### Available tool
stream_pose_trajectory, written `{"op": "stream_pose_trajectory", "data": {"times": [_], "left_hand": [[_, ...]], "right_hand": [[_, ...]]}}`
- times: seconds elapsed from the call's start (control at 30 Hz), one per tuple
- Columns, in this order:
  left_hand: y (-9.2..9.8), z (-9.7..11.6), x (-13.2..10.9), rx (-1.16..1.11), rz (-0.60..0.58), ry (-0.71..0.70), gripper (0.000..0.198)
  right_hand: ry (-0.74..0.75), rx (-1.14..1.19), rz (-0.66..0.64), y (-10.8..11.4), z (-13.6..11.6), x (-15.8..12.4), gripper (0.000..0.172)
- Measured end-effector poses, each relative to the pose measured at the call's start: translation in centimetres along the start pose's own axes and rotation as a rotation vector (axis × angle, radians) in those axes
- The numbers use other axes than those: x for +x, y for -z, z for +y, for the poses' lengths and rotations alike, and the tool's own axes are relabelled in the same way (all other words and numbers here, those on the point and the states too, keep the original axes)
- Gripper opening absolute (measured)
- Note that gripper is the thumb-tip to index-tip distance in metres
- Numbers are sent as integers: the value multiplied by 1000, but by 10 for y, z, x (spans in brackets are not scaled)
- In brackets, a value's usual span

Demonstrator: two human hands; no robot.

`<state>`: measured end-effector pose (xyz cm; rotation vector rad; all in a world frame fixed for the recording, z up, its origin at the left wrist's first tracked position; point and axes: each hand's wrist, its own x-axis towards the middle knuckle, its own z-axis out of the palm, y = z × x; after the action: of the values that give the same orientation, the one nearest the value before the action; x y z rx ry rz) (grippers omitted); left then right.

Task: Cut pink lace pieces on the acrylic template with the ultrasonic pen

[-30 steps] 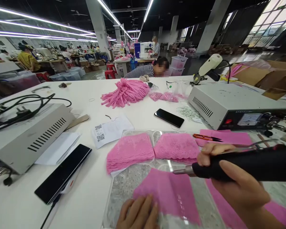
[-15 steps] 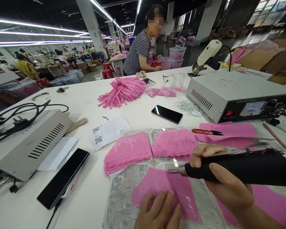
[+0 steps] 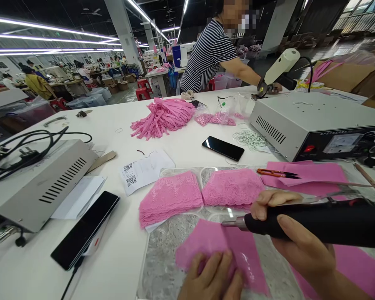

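Note:
My right hand is wrapped round a thick black hand tool whose metal tip points left over a pink fabric piece. That piece lies on a clear plate with a mottled grey underside. My left hand presses flat on the fabric's near edge, fingers together and extended. Two stacks of pink lace sit at the plate's far side, the second lace stack just right of the first.
Grey machine boxes stand left and right. Two black phones, a QR-code paper, orange snips, pink strips lie on the white table. A person in a striped shirt stands across it.
My left hand slid forward onto the pink piece. The person across the table rose from bending low, stands upright and reaches right. The tool stayed almost still.

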<state>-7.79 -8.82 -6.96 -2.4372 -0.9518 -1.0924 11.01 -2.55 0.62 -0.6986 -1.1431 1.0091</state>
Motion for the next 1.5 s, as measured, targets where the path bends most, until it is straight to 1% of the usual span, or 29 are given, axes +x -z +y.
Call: {"op": "stream_pose_trajectory", "data": {"times": [0.2, 0.37, 0.47, 0.53, 0.63, 0.7, 0.77, 0.83, 0.93, 1.0, 1.13, 1.3, 1.5], "left_hand": [[0, -1, 4, -1, 24, -2, 40], [0, -1, 2, 5, 18, -10, 40], [0, -2, 0, 8, -1, -27, 37], [-2, -1, -2, 10, 3, -23, 38], [-9, 2, -5, 6, 74, 22, 42], [-12, 2, -9, 8, 112, 42, 39], [-11, 2, -12, 20, 78, 16, 29], [-8, 0, -15, 42, 0, -33, 21], [-3, -3, -18, 54, -56, -67, 21], [-2, -5, -19, 53, -58, -69, 21], [-5, -4, -19, 64, -51, -82, 19], [-5, -4, -17, 57, -26, -59, 18], [-2, -8, -14, 68, -50, -88, 17]], "right_hand": [[-6, 5, 20, -4, -1, 0, 7], [14, -7, 36, -7, -2, 3, 10], [16, -30, 20, -6, -3, 3, 9], [15, -43, 3, -6, -2, 2, 7], [14, -25, -1, -6, -2, 3, 3], [17, -3, 15, -4, -3, 4, 3], [24, 16, 35, -1, -5, 5, 5], [25, 28, 52, 5, -8, 5, 6], [-2, 25, 82, 12, -13, 3, 7], [-6, 23, 95, 14, -15, 2, 8], [9, 6, 77, 13, -14, 0, 8], [15, -3, 72, 11, -12, 2, 6], [32, -6, 63, 9, -13, 6, 4]]}}
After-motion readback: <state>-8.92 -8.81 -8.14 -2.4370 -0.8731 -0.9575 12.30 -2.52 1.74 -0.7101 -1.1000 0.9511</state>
